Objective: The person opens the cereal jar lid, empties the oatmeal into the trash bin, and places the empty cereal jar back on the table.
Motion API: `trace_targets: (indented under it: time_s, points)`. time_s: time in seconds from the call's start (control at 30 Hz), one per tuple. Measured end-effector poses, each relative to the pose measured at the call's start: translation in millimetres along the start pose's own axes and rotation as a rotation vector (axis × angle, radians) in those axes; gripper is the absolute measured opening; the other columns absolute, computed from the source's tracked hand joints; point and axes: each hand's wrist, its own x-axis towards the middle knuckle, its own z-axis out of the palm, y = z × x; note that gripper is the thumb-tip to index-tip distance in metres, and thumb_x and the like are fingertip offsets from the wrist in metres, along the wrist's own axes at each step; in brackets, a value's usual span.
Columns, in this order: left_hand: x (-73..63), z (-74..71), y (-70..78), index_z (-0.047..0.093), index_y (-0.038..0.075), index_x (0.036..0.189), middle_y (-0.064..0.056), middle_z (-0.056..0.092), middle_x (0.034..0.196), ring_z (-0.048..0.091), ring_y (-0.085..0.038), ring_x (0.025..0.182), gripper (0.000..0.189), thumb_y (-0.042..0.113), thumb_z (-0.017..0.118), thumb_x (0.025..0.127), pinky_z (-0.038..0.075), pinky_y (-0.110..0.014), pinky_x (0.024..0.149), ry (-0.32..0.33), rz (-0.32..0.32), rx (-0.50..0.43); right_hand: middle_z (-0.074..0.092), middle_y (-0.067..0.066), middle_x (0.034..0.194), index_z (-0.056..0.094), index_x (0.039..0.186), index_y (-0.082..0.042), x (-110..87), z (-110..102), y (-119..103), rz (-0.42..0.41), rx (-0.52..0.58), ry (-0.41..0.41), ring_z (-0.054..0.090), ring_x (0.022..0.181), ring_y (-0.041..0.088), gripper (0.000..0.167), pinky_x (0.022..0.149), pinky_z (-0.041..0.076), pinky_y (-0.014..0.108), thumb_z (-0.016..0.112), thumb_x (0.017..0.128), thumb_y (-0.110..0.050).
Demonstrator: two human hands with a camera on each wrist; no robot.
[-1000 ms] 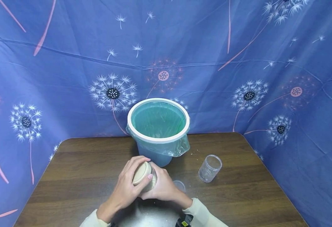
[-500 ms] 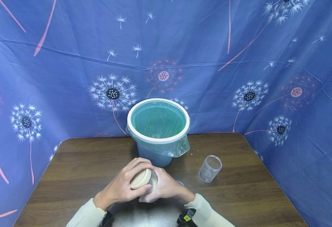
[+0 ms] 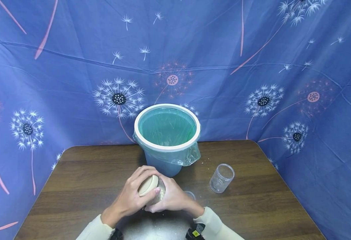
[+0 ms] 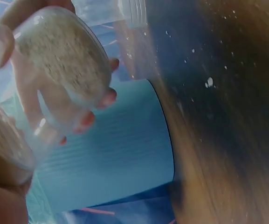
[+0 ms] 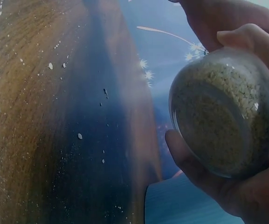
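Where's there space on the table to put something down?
Left: bare table between the left hand and the table's left edge. Right: mostly bare table between the clear cup and the right edge. It's crowded in the middle, with the bucket, jar, right hand and scattered grains.

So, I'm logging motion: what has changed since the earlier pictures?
In the head view, the left hand, on the lid, and the right hand, round the jar, shifted slightly down, then partway back. Nothing was taken or let go. The bucket and clear cup stayed put.
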Motion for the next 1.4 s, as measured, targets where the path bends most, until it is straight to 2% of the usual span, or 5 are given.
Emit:
trace_targets:
  time_s: [0.33, 0.57, 1.0, 1.23, 1.4]
  points:
    - [-0.9, 10.8, 13.0, 0.074, 0.026, 0.126, 0.011, 0.067, 0.123, 0.064, -0.013, 0.112, 0.037, 0.025, 0.083, 0.09, 0.055, -0.037, 0.089, 0.113, -0.207, 0.108, 0.07, -0.001, 0.122, 0.049, 0.155, -0.027, -0.9, 3.0, 1.4, -0.016, -0.089, 0.067, 0.069, 0.103, 0.009, 0.104, 0.089, 0.058, 0.028, 0.099, 0.063, -0.025]
    - [-1.3, 16.2, 20.9, 0.075, 0.029, 0.123, 0.017, 0.067, 0.123, 0.064, -0.009, 0.114, 0.035, 0.031, 0.084, 0.089, 0.057, -0.043, 0.085, 0.173, -0.318, 0.23, 0.072, -0.001, 0.117, 0.055, 0.147, -0.02, -0.8, 6.3, 2.3, -0.024, -0.192, 0.103, 0.067, 0.101, 0.007, 0.097, 0.088, 0.057, 0.026, 0.098, 0.061, -0.029]
    - [2.4, 19.3, 28.5, 0.078, 0.024, 0.115, 0.008, 0.071, 0.114, 0.068, -0.016, 0.105, 0.031, 0.037, 0.084, 0.088, 0.057, -0.046, 0.081, 0.184, -0.364, 0.397, 0.07, -0.005, 0.112, 0.058, 0.137, -0.02, -1.1, 6.9, 1.2, -0.019, -0.282, 0.111, 0.065, 0.095, 0.005, 0.089, 0.081, 0.055, 0.023, 0.098, 0.058, -0.029]
    - [2.1, 19.4, 30.1, 0.078, 0.024, 0.113, 0.006, 0.072, 0.11, 0.07, -0.021, 0.102, 0.031, 0.042, 0.083, 0.089, 0.058, -0.05, 0.074, 0.188, -0.381, 0.45, 0.071, -0.003, 0.118, 0.057, 0.142, -0.02, -2.5, 7.6, 0.4, 0.005, -0.289, 0.101, 0.066, 0.099, 0.006, 0.092, 0.084, 0.055, 0.024, 0.096, 0.059, -0.031]
    - [2.7, 19.3, 32.0, 0.078, 0.022, 0.113, 0.005, 0.073, 0.109, 0.071, -0.023, 0.097, 0.032, 0.044, 0.081, 0.089, 0.058, -0.051, 0.069, 0.189, -0.397, 0.501, 0.072, -0.002, 0.12, 0.057, 0.143, -0.017, -3.5, 9.4, 0.5, -0.013, -0.307, 0.117, 0.067, 0.102, 0.007, 0.093, 0.087, 0.056, 0.026, 0.097, 0.059, -0.03]
